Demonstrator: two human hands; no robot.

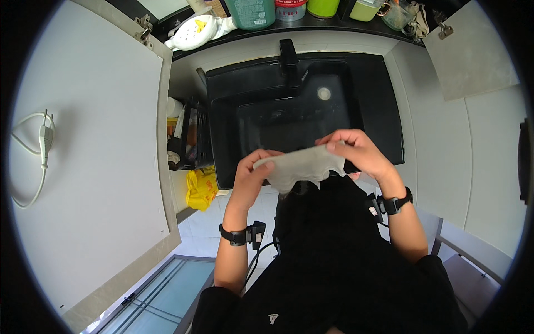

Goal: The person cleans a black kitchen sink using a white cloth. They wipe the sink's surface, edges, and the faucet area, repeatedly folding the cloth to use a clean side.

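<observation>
A grey-white cloth (301, 165) is stretched between my two hands above the front edge of a black sink (384, 104). My left hand (254, 171) pinches its left end, thumb on top. At the right end, my right hand (354, 150) grips the upper corner between thumb and fingers. The cloth's upper edge is fairly straight, while its lower edge hangs in loose folds near my black shirt (333, 259). Behind the cloth stands a black faucet (288, 62), and a round pale drain (324, 93) shows in the basin.
Bottles and tubs, among them a green bottle (252, 12), line the black shelf (308, 24) at the back. A black basket (196, 137) and a yellow plastic bag (201, 188) sit left of the sink. A white cord with a plug (45, 140) hangs by the left panel.
</observation>
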